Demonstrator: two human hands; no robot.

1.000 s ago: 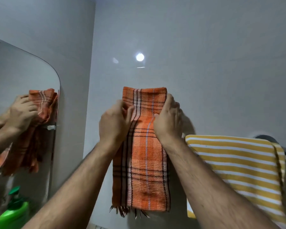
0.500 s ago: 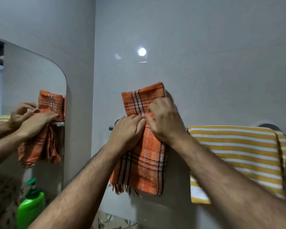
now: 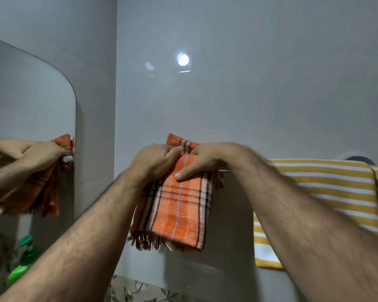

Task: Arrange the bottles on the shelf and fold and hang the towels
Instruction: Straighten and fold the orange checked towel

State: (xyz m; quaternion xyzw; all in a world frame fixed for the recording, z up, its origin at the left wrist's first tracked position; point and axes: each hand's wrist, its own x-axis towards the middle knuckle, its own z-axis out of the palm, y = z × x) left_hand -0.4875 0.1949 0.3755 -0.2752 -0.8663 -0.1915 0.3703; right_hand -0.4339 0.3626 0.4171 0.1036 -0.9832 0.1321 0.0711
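Observation:
An orange plaid towel (image 3: 179,205) with a fringed lower edge hangs folded over a metal towel rail (image 3: 224,169) on the grey wall. My left hand (image 3: 153,160) grips its top left part at the rail. My right hand (image 3: 203,161) lies over the top right part, thumb pressed on the front layer, fingers over the rail. A short flap of the towel sticks up behind both hands. To the right, a yellow and white striped towel (image 3: 327,192) hangs on the same rail, partly hidden by my right forearm.
A mirror (image 3: 31,127) on the left wall reflects my hands and the orange towel. A green pump bottle (image 3: 20,267) shows at the lower left. The rail's round wall mount (image 3: 358,159) sits at the far right. A floral-patterned surface lies below.
Both hands have pulled the orange towel down over the rail. The part standing above the rail has shrunk to a short flap, and the front layer now hangs lower.

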